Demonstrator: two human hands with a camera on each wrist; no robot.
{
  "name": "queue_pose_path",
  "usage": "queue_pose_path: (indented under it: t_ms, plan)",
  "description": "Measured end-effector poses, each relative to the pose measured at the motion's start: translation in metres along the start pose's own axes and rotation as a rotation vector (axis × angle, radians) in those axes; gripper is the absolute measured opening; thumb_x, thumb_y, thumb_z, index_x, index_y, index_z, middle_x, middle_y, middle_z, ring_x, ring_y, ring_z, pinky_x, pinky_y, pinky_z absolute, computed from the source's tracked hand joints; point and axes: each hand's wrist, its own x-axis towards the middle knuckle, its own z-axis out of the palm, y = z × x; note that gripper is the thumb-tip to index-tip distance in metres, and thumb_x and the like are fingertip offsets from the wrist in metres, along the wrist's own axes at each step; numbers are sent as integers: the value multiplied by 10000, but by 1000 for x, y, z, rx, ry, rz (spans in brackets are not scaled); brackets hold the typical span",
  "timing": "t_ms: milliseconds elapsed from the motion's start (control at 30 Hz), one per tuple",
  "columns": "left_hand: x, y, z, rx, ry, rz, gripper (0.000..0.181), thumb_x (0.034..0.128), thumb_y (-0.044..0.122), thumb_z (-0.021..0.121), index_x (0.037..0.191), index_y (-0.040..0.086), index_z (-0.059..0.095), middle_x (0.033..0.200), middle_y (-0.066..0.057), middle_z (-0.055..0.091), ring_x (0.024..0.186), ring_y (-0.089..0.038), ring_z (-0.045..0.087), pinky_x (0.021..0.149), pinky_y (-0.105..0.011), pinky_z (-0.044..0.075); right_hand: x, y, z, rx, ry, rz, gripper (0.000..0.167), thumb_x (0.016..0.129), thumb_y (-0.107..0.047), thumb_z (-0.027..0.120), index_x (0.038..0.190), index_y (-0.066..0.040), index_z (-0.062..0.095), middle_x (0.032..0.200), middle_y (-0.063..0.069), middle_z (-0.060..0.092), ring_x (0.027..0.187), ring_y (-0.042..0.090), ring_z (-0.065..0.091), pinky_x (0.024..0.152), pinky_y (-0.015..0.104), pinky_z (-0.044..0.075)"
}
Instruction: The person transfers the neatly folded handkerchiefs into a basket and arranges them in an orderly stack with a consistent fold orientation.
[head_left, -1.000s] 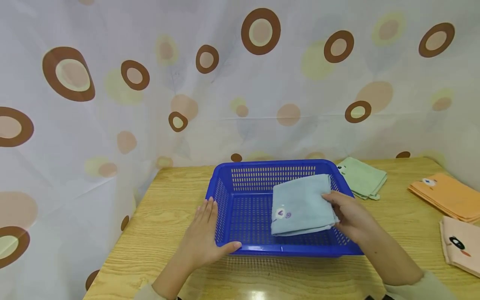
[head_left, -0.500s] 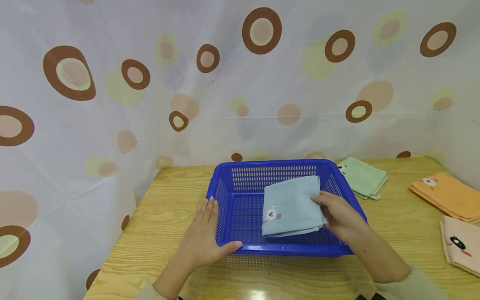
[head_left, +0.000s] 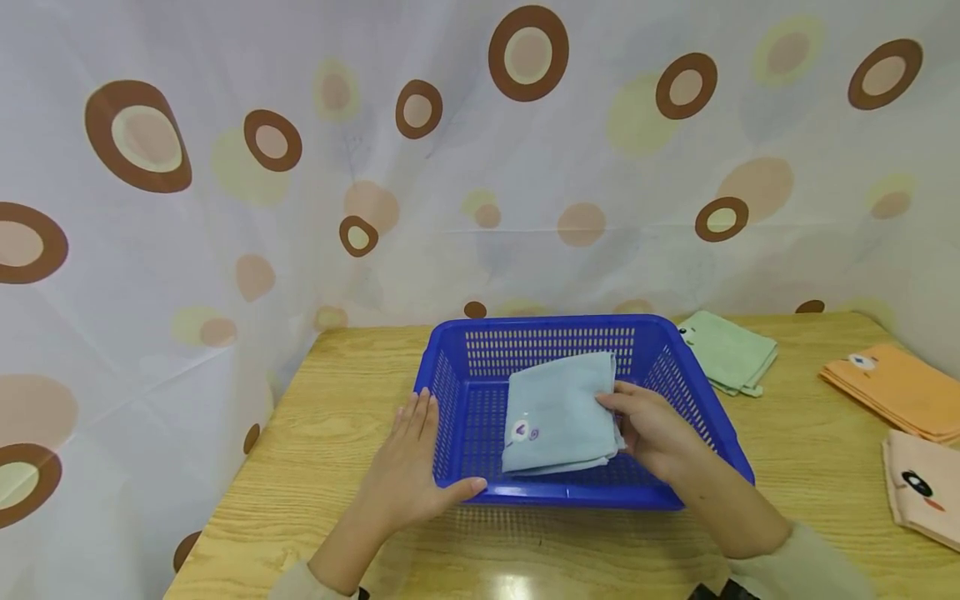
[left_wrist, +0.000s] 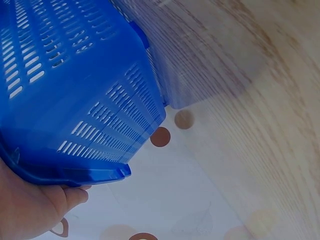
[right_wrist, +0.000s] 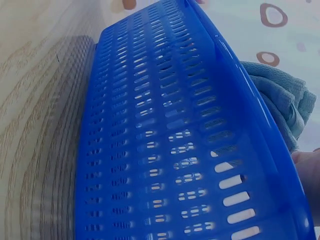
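Observation:
A folded light blue towel [head_left: 558, 412] with a small embroidered face is pinched at its right edge by my right hand [head_left: 660, 437]. The towel hangs over the inside of a blue plastic basket [head_left: 570, 493]; whether it touches the basket floor I cannot tell. In the right wrist view the towel [right_wrist: 282, 100] shows beyond the basket wall, and only a bit of the hand is visible. My left hand [head_left: 405, 471] rests on the basket's near left corner, fingers straight along the left rim and thumb on the front rim. The left wrist view shows the thumb side under the basket rim [left_wrist: 70, 177].
A folded green towel [head_left: 731, 352] lies behind the basket's right side. Farther right are a folded orange towel [head_left: 900, 392] and a pink towel [head_left: 926, 487] on the wooden table [head_left: 330, 400]. A patterned curtain [head_left: 300, 208] hangs behind the table.
My right hand has moved left with the light blue towel, taking it from the basket's right part toward its middle. My left hand has stayed at the basket's corner.

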Motion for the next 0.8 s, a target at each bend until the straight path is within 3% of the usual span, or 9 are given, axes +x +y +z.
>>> queue_pose_path:
  t_ms: [800]
  plan:
    - [0,0,-1,4,-15,-2,1132,731,747,487,1448,-69,168,1530,-228,128,1443,-327,53,1187,-438,123,10,4,41,-54,-7,4,524,982,-111,412,1434,71,218,916,-68,596,788,48,597,704,237,526]
